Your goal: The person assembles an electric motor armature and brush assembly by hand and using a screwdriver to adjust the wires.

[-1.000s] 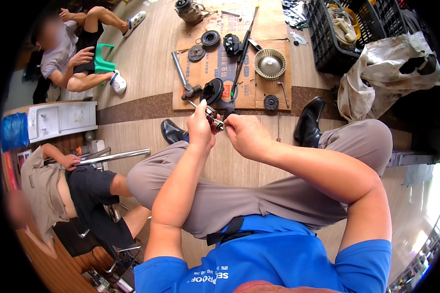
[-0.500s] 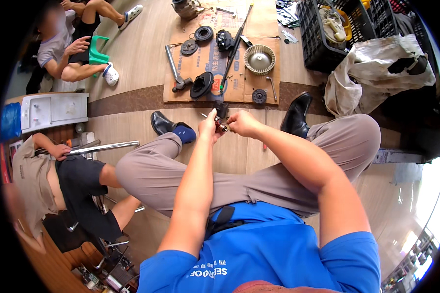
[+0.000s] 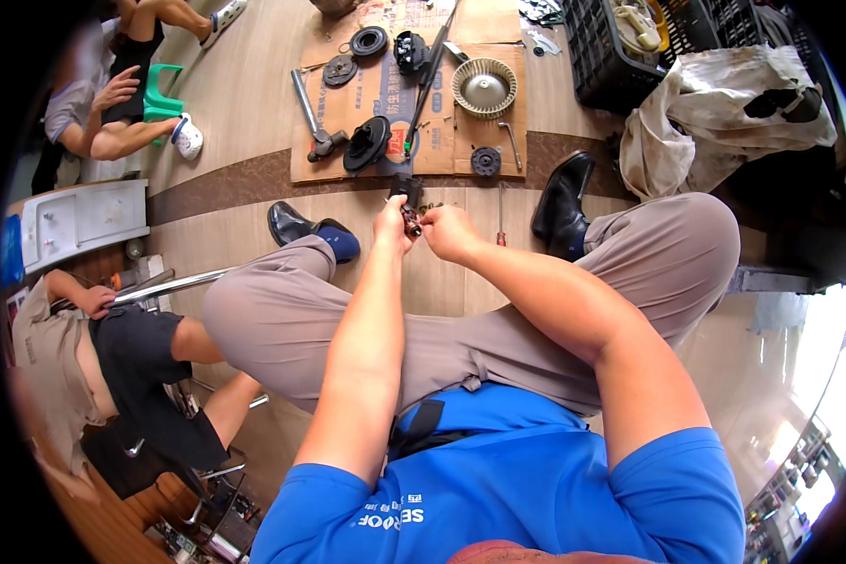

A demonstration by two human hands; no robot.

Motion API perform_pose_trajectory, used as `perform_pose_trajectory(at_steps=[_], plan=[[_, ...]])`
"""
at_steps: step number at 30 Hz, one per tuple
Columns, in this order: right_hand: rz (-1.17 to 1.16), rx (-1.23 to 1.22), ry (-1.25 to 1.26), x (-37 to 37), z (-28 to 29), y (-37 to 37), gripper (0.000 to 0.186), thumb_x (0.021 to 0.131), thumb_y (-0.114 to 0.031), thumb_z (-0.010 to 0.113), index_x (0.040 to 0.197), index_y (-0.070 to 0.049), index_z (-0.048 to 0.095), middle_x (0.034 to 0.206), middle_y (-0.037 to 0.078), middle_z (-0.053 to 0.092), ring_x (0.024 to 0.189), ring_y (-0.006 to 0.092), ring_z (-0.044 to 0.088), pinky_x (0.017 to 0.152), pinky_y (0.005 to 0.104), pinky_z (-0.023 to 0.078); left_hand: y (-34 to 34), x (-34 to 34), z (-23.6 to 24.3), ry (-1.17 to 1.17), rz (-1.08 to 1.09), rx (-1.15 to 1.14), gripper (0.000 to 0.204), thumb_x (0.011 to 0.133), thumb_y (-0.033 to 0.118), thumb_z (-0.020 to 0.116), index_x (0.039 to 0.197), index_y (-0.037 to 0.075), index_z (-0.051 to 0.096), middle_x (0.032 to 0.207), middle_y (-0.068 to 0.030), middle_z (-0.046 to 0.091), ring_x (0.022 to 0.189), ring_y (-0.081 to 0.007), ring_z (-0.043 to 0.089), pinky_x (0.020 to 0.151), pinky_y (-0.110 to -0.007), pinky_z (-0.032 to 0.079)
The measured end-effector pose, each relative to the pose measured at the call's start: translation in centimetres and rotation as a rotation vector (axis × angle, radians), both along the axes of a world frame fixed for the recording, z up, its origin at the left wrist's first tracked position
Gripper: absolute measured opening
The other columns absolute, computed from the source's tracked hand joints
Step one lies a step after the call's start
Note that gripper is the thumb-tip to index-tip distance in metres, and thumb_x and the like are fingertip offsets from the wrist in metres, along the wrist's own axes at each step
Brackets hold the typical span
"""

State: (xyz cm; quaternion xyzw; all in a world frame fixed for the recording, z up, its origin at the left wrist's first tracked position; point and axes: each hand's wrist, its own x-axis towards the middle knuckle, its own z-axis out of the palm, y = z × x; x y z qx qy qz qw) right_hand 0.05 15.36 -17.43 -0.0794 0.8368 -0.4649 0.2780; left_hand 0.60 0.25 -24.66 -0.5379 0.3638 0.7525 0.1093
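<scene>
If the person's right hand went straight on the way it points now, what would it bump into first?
The right hand would most likely meet the small dark red part held in the left hand. They look very close, but I cannot tell whether they touch.

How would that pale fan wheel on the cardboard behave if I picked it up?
The fan wheel is probably light for its size, given its slatted rim. Those thin slats might snap if squeezed. Being round, it could roll if stood on edge.
</scene>
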Motion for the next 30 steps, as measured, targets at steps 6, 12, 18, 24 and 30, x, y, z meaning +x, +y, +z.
perform_pose_trajectory(at_steps=[6,12,18,24,30], plan=[[-0.016,0.018,-0.004,0.3,0.0,-0.5,0.019,0.084,-0.013,0.059,0.095,-0.004,0.072,0.091,0.022,0.068,0.09,0.0376,0.066,0.082,0.0435,0.052,0.1,-0.3,-0.2,-0.025,0.126,-0.032,0.02,0.081,0.019,0.066,0.083,0.007,0.051,0.063,-0.0054,0.051,0.047,-0.0172,0.051,0.039,-0.031,0.042],[-0.045,0.03,-0.011,0.4,-0.4,-1.0,0.019,0.084,-0.011,0.058,0.094,-0.004,0.072,0.09,0.022,0.068,0.09,0.0378,0.066,0.082,0.0436,0.052,0.6,-0.9,0.3,-0.07,0.313,-0.044,0.018,0.081,0.016,0.066,0.084,0.006,0.052,0.063,-0.0048,0.05,0.045,-0.0162,0.049,0.037,-0.03,0.04],[-0.06,0.025,0.059,-0.4,-1.5,-0.7,0.019,0.082,-0.013,0.059,0.091,-0.003,0.073,0.086,0.022,0.068,0.086,0.0364,0.067,0.081,0.0429,0.052,-0.5,-1.2,-0.3,-0.017,0.235,0.071,0.02,0.083,0.022,0.064,0.082,0.011,0.048,0.063,-0.0024,0.05,0.047,-0.0162,0.05,0.04,-0.029,0.044],[0.044,-0.043,0.023,-2.5,0.4,0.3,0.022,0.081,-0.016,0.061,0.096,-0.003,0.073,0.08,0.021,0.068,0.075,0.0299,0.069,0.071,0.038,0.053,-0.8,-0.7,0.4,0.099,0.148,0.244,0.03,0.083,0.035,0.065,0.087,0.009,0.052,0.07,-0.0044,0.057,0.06,-0.0177,0.058,0.045,-0.029,0.049],[0.205,-0.066,0.072,-3.4,3.0,0.4,0.023,0.08,-0.014,0.062,0.098,-0.004,0.073,0.087,0.021,0.068,0.081,0.0326,0.068,0.074,0.0379,0.053,-1.0,-1.1,1.9,0.188,0.1,0.298,0.031,0.082,0.038,0.065,0.079,0.008,0.058,0.072,-0.0047,0.061,0.062,-0.0193,0.061,0.047,-0.03,0.05]])
